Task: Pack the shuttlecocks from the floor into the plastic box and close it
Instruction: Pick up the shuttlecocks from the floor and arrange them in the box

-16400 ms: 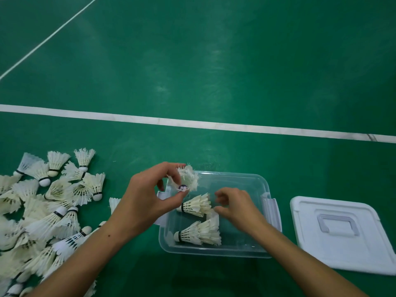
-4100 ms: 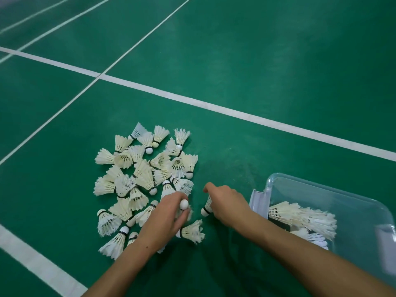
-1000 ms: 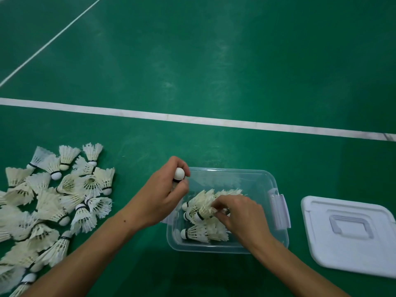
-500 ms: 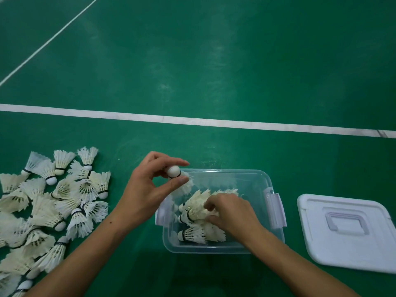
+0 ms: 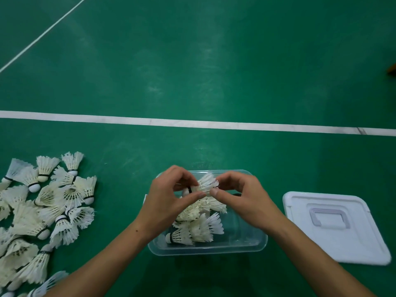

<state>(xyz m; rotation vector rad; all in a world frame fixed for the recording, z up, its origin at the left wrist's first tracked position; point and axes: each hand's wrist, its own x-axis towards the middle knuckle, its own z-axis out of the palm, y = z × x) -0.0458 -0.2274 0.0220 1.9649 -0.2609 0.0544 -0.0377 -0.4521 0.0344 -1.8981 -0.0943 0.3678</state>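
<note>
A clear plastic box [image 5: 246, 246] sits open on the green floor, with several white shuttlecocks [image 5: 198, 229] lying in its left half. Above the box both hands hold one shuttlecock [image 5: 204, 185] lying sideways, feathers to the right. My left hand [image 5: 169, 198] pinches its cork end, and my right hand [image 5: 242, 196] pinches the feather skirt. The white lid [image 5: 334, 227] lies flat on the floor to the right of the box, handle side up. A pile of several loose shuttlecocks [image 5: 42, 211] spreads over the floor at the left.
A white court line [image 5: 192, 123] crosses the floor beyond the box, and a thinner one [image 5: 42, 35] runs diagonally at the upper left. An orange-brown object [image 5: 392, 69] shows at the right edge.
My right hand has come up out of the box and taken the feather end of the shuttlecock that my left hand carried over. Both hands now meet above the box.
</note>
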